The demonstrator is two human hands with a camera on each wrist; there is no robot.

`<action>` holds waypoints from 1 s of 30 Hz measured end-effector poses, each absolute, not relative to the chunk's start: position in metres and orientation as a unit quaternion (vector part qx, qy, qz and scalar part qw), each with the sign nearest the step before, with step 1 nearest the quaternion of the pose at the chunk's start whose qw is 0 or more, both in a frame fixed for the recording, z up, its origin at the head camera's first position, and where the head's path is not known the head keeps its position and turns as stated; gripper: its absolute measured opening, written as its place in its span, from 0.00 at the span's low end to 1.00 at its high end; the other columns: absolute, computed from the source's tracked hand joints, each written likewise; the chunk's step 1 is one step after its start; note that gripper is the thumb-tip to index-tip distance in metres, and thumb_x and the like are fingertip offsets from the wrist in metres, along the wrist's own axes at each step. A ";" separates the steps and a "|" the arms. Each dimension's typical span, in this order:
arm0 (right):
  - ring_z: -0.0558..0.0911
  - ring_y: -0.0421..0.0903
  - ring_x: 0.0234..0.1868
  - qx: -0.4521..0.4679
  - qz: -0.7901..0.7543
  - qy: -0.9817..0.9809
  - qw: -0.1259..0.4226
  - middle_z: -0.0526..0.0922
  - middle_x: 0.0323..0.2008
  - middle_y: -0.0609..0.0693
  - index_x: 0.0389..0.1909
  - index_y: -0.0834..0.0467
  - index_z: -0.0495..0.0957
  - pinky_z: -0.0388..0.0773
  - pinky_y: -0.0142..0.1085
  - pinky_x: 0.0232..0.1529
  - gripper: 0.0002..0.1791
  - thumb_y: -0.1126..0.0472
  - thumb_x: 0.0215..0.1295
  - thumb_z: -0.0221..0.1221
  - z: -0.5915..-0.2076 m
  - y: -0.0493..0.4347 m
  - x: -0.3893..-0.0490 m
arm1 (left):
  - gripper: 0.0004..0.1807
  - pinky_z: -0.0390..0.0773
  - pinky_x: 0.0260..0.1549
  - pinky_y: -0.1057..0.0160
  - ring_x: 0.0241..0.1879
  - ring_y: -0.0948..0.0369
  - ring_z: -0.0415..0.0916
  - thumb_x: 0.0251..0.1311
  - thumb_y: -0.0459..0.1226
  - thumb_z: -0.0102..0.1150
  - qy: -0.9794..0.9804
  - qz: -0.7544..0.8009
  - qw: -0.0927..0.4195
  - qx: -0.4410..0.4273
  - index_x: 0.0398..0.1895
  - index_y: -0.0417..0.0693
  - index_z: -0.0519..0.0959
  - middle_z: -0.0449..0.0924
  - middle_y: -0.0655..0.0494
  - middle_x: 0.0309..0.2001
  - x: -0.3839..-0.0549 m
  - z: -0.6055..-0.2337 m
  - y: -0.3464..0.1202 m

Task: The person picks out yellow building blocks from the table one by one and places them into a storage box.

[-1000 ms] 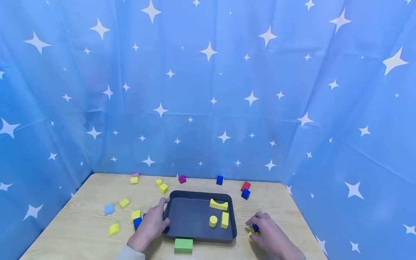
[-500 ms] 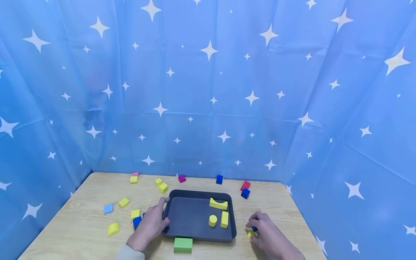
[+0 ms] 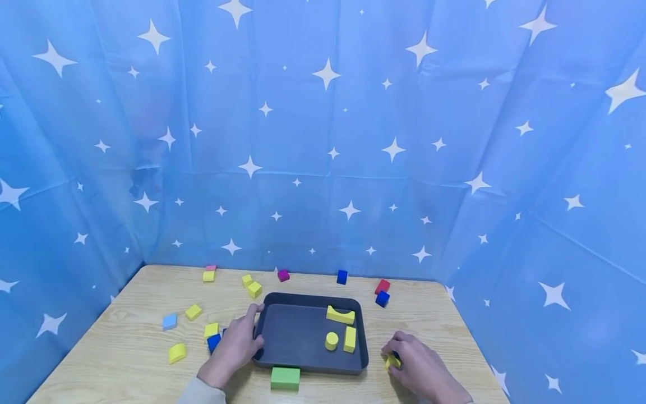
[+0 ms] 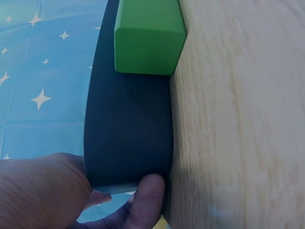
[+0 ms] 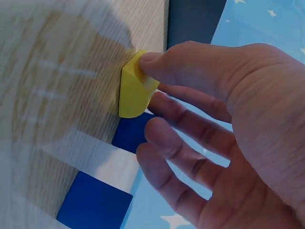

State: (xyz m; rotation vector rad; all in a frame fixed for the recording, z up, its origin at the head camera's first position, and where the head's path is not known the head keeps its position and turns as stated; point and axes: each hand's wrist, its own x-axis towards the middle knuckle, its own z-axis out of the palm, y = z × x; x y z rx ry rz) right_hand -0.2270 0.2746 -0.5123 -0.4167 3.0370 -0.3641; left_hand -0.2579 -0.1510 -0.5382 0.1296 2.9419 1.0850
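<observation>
In the right wrist view, my right hand (image 5: pixel 228 119) pinches a small yellow block (image 5: pixel 136 93) with a curved edge, at the tabletop right of the tray. The thumb lies on one face and a fingertip meets its other side. Two blue blocks show nearby, one blue block (image 5: pixel 133 131) just behind the yellow one and another blue block (image 5: pixel 95 202) farther off. My left hand (image 3: pixel 234 348) rests against the left side of the dark tray (image 3: pixel 287 298), thumb and index finger spread along its rim. A green block (image 3: pixel 285 379) touches the tray's front wall.
Inside the tray lie a yellow arch block (image 3: pixel 340 315), a yellow cylinder (image 3: pixel 331 341) and a yellow rectangular block (image 3: pixel 350 339). Several blocks are scattered left of the tray, including a light blue block (image 3: pixel 169 321). Behind it are a magenta block (image 3: pixel 284 275) and a red block (image 3: pixel 382 286).
The right hand's fingers have closed in on the yellow block, and the blue block beside it is more hidden. The left hand and tray hold their places; the head view has shifted slightly.
</observation>
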 end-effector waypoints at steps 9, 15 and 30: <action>0.80 0.38 0.39 -0.110 -0.117 0.986 0.034 0.88 0.41 0.39 0.42 0.45 0.94 0.88 0.44 0.40 0.12 0.64 0.62 0.83 -0.512 0.272 -0.225 | 0.39 0.72 0.29 0.61 0.30 0.58 0.74 0.73 0.28 0.73 0.937 0.347 0.001 0.039 0.85 0.44 0.70 0.76 0.54 0.30 -0.258 -0.538 -0.150; 0.80 0.37 0.37 -0.138 -0.129 0.981 0.039 0.89 0.41 0.40 0.42 0.48 0.94 0.86 0.40 0.39 0.11 0.64 0.63 0.83 -0.513 0.274 -0.226 | 0.40 0.73 0.30 0.60 0.31 0.58 0.74 0.73 0.28 0.73 0.937 0.348 0.003 0.037 0.85 0.44 0.70 0.77 0.54 0.30 -0.258 -0.538 -0.150; 0.82 0.37 0.39 -0.188 -0.183 0.963 0.061 0.90 0.43 0.45 0.45 0.55 0.95 0.89 0.38 0.42 0.10 0.67 0.66 0.81 -0.514 0.280 -0.231 | 0.40 0.69 0.28 0.62 0.28 0.59 0.71 0.71 0.27 0.73 0.934 0.354 -0.012 0.052 0.85 0.43 0.71 0.74 0.55 0.29 -0.256 -0.539 -0.152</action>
